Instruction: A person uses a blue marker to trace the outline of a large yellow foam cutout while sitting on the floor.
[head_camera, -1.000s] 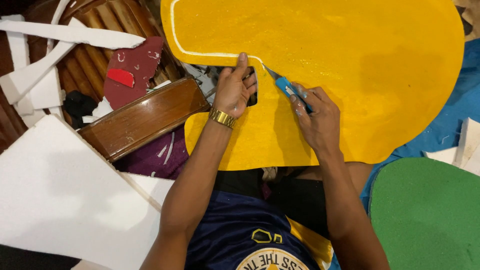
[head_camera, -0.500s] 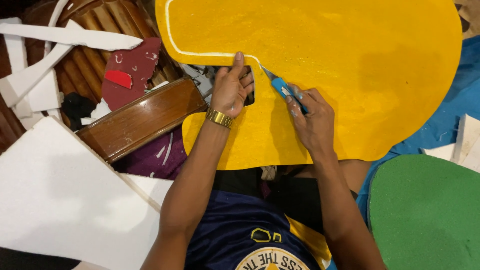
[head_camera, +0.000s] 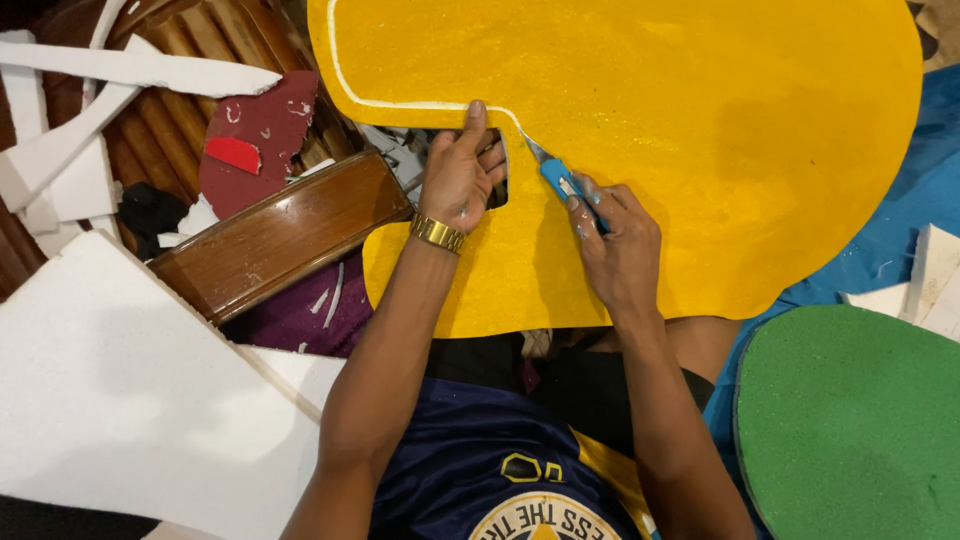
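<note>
A big yellow foam board (head_camera: 700, 130) lies across my lap, with a white cut line curving along its left part. My right hand (head_camera: 615, 245) grips a blue utility knife (head_camera: 560, 182), whose blade meets the board at the end of that white line. My left hand (head_camera: 462, 175), with a gold watch on the wrist, presses on the board's edge beside a cut notch, its fingers hooked into the opening just left of the blade.
White foam sheets (head_camera: 120, 400) lie at the lower left. A brown wooden frame (head_camera: 280, 235) and a dark red foam scrap (head_camera: 255, 140) sit left of the board. A green foam disc (head_camera: 850, 420) and a blue foam sheet (head_camera: 900, 240) lie at the right.
The knife and my right hand have crept slightly up and left along the white line. My left hand has stayed pressed at the notch.
</note>
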